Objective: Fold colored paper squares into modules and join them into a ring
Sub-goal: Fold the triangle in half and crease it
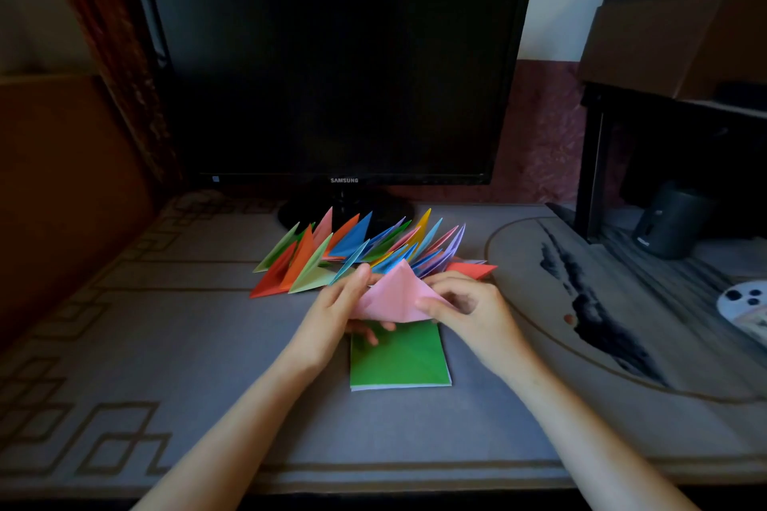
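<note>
Grey patterned cloth covers the tabletop (166, 344), and a dark monitor (332, 75) stands at its far edge. Just before the monitor's foot lies a row of folded modules (352, 245) in many colours, their points raised. Over the middle of the tabletop we hold a partly folded pink paper (392, 297). Our left grip (336, 315) pinches its left side, thumb on top, and our right grip (469, 311) pinches its right corner. Beneath it a stack of paper squares (398, 361), green on top, lies flat. A small speaker (668, 220) sits near the far right corner.
</note>
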Tool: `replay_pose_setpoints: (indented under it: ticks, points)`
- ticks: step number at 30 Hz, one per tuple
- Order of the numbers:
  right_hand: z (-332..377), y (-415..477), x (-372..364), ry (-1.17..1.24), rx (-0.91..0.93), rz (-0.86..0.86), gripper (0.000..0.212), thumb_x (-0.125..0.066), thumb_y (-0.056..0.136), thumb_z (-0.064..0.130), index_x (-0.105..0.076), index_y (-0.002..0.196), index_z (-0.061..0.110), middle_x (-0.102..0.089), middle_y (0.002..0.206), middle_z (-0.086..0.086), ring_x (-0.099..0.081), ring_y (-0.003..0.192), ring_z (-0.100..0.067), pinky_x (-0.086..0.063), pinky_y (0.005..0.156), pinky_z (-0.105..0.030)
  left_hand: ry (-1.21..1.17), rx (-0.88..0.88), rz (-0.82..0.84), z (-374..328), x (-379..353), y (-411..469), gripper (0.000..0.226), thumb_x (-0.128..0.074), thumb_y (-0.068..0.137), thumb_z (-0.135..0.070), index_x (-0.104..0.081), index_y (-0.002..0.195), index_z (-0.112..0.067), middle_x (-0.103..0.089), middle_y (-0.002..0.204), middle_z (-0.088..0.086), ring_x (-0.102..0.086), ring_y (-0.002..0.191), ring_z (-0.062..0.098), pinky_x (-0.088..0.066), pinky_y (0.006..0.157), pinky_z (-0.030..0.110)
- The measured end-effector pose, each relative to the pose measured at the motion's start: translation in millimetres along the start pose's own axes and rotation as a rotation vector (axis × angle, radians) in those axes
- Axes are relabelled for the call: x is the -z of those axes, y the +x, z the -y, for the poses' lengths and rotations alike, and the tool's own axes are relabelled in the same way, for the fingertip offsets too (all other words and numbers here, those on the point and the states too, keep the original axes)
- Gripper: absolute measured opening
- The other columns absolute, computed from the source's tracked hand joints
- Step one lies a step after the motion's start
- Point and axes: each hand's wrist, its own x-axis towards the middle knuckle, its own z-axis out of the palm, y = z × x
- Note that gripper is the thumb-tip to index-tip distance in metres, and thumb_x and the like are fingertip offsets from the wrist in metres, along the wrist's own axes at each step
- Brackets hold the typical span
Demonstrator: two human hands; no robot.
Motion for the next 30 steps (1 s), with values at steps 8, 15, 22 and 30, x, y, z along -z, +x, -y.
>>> replay_pose_setpoints:
  ticks: [8,15,22,30]
  points:
    - [6.1,1.1,-4.3,0.138,-0.050,-0.015,0.040,-0.071,0.072,-0.011,-0.057,0.096,0.018,-0.062,0.084,-0.003,-0.060,0.072,-0.008,-0.048,0.063,-0.019,0.137,0.024,-0.052,2.6,-5.3,-1.1,0.032,-0.080,0.070,-0.012,-0.063,0.096,-0.007,-0.067,0.080,0.002,-0.059,0.057,0.013,-0.050,0.050,0.022]
    - [8.2,-0.5,-5.3,0.163,-0.157,0.070,0.049,-0.076,0.071,-0.003,-0.055,0.107,0.024,-0.069,0.077,-0.007,-0.064,0.064,-0.020,-0.042,0.044,-0.025,0.169,-0.045,-0.067,8.0,-1.5,1.6,0.023,-0.078,0.071,-0.005,-0.062,0.088,-0.010,-0.065,0.085,0.006,-0.061,0.070,0.017,-0.053,0.053,0.025]
    - [11.9,-2.2,-6.3,0.075,-0.168,0.109,0.025,-0.073,0.074,-0.003,-0.062,0.091,0.012,-0.071,0.071,0.000,-0.064,0.058,-0.017,-0.042,0.043,-0.023,0.209,-0.057,-0.083,6.0,-2.7,0.9,0.022,-0.080,0.069,-0.007,-0.062,0.080,-0.011,-0.064,0.074,0.001,-0.059,0.058,0.010,-0.049,0.053,0.019]
    - [12.3,-1.6,-5.9,0.068,-0.150,0.097,0.021,-0.073,0.074,-0.004,-0.062,0.083,0.011,-0.069,0.066,-0.002,-0.062,0.053,-0.015,-0.047,0.048,-0.023,0.359,-0.089,-0.090,11.4,2.0,1.5,0.020,-0.083,0.066,-0.021,-0.066,0.077,-0.016,-0.069,0.071,-0.001,-0.062,0.063,0.010,-0.051,0.064,0.033]
